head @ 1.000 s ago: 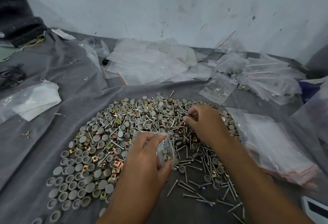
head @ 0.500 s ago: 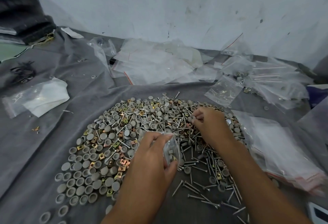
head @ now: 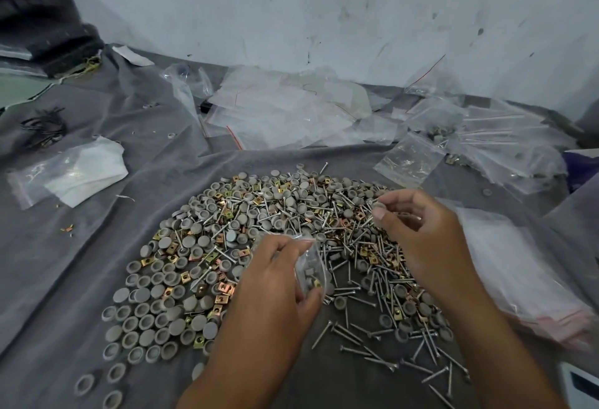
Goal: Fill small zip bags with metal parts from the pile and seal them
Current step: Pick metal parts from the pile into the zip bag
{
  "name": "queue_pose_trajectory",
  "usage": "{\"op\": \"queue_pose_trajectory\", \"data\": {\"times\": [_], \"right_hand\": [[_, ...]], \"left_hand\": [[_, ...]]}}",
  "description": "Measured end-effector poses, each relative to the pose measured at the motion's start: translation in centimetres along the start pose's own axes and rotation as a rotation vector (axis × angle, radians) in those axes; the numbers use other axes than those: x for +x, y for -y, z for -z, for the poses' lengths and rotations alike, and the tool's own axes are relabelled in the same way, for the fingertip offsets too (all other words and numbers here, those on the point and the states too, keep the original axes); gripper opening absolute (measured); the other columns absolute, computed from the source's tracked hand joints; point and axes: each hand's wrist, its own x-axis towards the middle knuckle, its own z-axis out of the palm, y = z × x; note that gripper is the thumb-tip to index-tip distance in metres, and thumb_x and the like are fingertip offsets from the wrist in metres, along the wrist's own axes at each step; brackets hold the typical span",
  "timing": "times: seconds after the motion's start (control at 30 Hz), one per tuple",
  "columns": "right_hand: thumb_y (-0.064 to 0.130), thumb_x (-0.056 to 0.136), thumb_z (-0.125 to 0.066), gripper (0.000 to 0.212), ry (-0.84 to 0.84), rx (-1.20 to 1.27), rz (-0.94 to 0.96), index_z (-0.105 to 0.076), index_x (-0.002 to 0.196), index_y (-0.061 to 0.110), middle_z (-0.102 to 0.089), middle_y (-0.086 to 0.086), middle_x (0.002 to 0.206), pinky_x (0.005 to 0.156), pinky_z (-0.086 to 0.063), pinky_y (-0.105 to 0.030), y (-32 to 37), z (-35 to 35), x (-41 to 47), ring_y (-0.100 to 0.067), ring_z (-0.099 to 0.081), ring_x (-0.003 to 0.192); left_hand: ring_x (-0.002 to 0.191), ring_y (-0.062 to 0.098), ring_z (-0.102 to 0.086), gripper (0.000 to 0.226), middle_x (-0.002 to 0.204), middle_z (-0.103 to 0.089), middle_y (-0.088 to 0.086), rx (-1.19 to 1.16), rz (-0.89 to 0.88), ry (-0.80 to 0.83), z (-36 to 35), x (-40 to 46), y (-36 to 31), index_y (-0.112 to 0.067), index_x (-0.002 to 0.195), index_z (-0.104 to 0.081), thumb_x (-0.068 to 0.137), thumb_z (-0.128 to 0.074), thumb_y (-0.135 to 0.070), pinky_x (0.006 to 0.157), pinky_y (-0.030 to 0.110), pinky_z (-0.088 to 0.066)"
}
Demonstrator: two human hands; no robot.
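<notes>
Fingers of the left hand (head: pixel 275 282) pinch a small zip bag (head: pixel 309 270) at frame centre over the pile (head: pixel 259 246), while the right hand (head: pixel 418 233) pinches something small near grey cloth (head: pixel 81 262) lying bare lower left.

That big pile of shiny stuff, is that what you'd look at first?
Yes, the pile of grey caps, screws and gold clips fills the middle of the grey cloth. Right above it, the left hand holds a small bag with a few parts inside, while the right hand pinches something small. Clear empty bags lie heaped by the wall.
</notes>
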Motion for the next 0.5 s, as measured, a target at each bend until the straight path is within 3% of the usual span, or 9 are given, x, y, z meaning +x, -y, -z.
{"op": "queue_pose_trajectory", "data": {"times": [0.17, 0.3, 0.4, 0.5], "right_hand": [[0.028, 0.084, -0.079, 0.013, 0.245, 0.087, 0.145, -0.068, 0.088, 0.033, -0.073, 0.014, 0.085, 0.067, -0.053, -0.013, 3.1, -2.0, -4.9, -0.003, -0.071, 0.078], [0.010, 0.078, -0.083, 0.024, 0.165, -0.167, 0.368, -0.068, 0.085, 0.028, -0.067, 0.017, 0.083, 0.068, -0.044, -0.005, 3.3, -4.3, -6.6, 0.002, -0.065, 0.082], [0.009, 0.079, -0.083, 0.024, 0.125, -0.317, 0.464, -0.068, 0.090, 0.023, -0.064, 0.014, 0.088, 0.069, -0.050, -0.019, 2.7, -4.9, -7.0, -0.002, -0.060, 0.078], [0.010, 0.080, -0.083, 0.020, 0.050, -0.380, 0.524, -0.071, 0.093, 0.018, -0.067, 0.007, 0.091, 0.065, -0.056, -0.034, 2.3, -5.1, -7.1, -0.014, -0.065, 0.076]], "left_hand": [[0.078, -0.003, -0.054, 0.053, 0.112, -0.046, -0.018, 0.004, -0.007, -0.012, -0.1, 0.0, -0.1, -0.027, 0.125, -0.062, 0.076, -0.081, -0.023, 0.075, 0.007, -0.038], [0.098, -0.005, -0.052, 0.045, 0.110, -0.052, -0.015, -0.025, -0.052, -0.003, -0.3, 0.1, -0.4, -0.027, 0.114, -0.067, 0.072, -0.080, -0.018, 0.080, 0.008, -0.040], [0.096, -0.005, -0.053, 0.046, 0.110, -0.052, -0.014, -0.045, -0.043, -0.022, -0.3, 0.1, -0.4, -0.024, 0.115, -0.067, 0.071, -0.078, -0.014, 0.081, 0.007, -0.041], [0.081, -0.008, -0.053, 0.047, 0.108, -0.053, -0.012, -0.040, -0.046, -0.039, -0.3, 0.1, -0.4, -0.022, 0.115, -0.068, 0.071, -0.079, -0.009, 0.075, 0.001, -0.037]]}}
